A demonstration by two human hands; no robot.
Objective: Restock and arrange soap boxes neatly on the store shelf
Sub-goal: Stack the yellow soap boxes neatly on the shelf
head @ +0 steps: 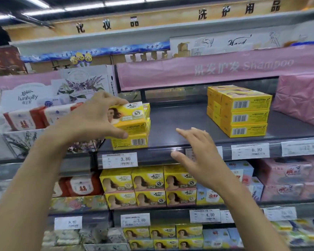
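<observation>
- I am in a shop, in the toiletries aisle.
- Printed price tags (119, 160) sit along the shelf edges (159, 153).
- A pink banner (170, 73) says "Shampoo".
- Many identical yellow soap boxes (148, 185) stand in rows.

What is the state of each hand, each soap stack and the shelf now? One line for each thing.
left hand: grips the top soap box, thumb below.
top soap box: tilted, face toward the camera.
left stack: barcode end faces front.
right stack: three layers, barcodes facing out, untouched.
right hand: fingers straight, holds nothing.
shelf: bare between the two stacks.
</observation>
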